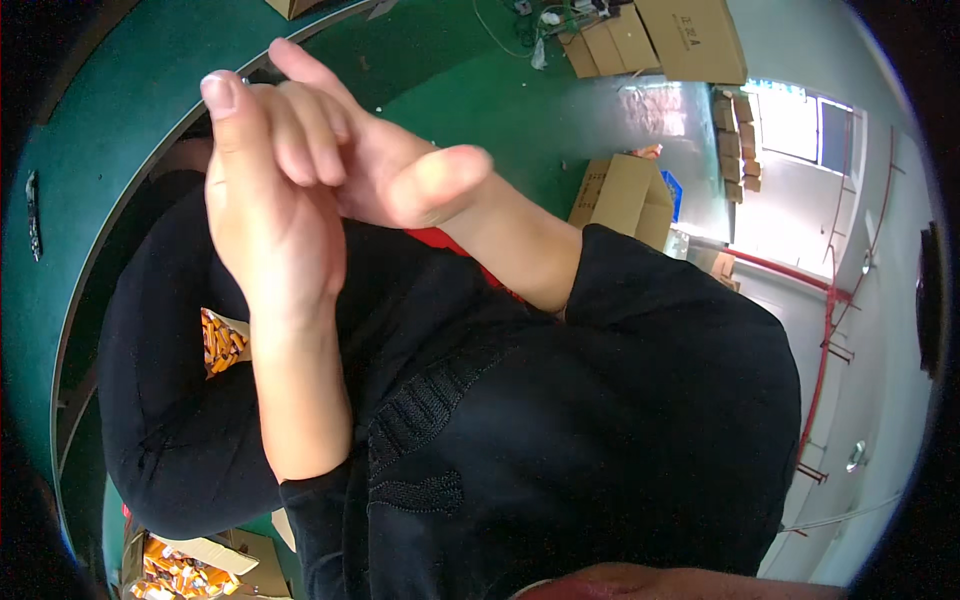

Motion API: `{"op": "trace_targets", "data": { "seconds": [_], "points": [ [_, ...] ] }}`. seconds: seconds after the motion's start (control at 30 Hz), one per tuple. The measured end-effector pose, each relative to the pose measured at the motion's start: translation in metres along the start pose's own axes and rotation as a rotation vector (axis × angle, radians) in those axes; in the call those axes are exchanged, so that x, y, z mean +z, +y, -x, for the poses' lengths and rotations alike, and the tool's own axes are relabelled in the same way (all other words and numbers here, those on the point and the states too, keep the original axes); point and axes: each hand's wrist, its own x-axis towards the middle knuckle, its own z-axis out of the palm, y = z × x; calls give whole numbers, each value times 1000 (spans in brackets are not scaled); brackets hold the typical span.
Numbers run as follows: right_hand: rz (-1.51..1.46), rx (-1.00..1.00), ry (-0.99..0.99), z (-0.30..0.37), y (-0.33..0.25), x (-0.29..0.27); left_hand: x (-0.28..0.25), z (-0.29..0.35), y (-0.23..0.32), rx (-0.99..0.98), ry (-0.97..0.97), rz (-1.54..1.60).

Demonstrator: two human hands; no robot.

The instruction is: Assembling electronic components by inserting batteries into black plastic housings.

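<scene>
My left hand [270, 220] is raised above my lap, its thumb side standing up. Against it lies my right hand [390, 175], reaching over from the right with one digit stretched toward the upper left and another standing out toward the right. Between the palms several bent fingers overlap; which hand each belongs to is hard to tell. Nothing shows in either hand, and both look loosely open and touching. Below the hands are my black-clothed legs. Past my left wrist a container of small orange-and-white pieces [224, 342] shows between them.
A green tabletop [95, 130] with a metal edge curves along the left, bearing a thin black object [34, 215]. Low at the left stands an open carton [255, 560] of orange pieces. Cardboard boxes [635, 200] and a blue crate [672, 195] sit on the green floor at upper right.
</scene>
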Motion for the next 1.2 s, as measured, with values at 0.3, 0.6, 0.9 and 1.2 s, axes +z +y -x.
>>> {"op": "trace_targets", "data": {
  "seconds": [0.3, 0.6, 0.9, 1.2],
  "points": [
    [-76, -76, 15, -13, -12, 9, -20, -4, -2, 91, -112, 10],
    [80, -37, -31, -5, -15, -7, 6, 2, -2, 92, 6, -346],
    [220, 60, 117, -5, -16, 1, 6, 4, 5, 486, -244, -533],
    [-54, -51, 245, -18, -26, -5, 16, 16, 45, 502, -166, -692]
  ]
}}
